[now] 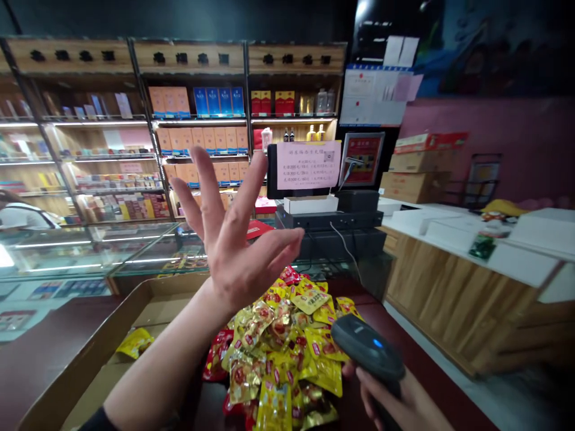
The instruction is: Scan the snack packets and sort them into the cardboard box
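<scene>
My left hand (pixel 238 239) is raised over the counter, three fingers spread upward, thumb and index finger close together toward the right; whether they touch is unclear. Nothing shows in it. Below lies a heap of yellow, gold and red snack packets (pixel 283 341) on the dark red counter (pixel 372 305). At the lower right my right hand (pixel 395 395) is wrapped round a black barcode scanner (pixel 368 347) with a blue light, beside the heap. A cardboard box (pixel 85 353) at the left holds a yellow packet (pixel 135 343), partly behind my left forearm.
A monitor with a pink paper sign (pixel 308 166) stands behind the heap. Glass display cases (pixel 148 245) and lit shelves (pixel 202 123) fill the back. At right is a wood-fronted counter (pixel 462 287) with boxes. A person's white sleeve (pixel 24 215) shows at far left.
</scene>
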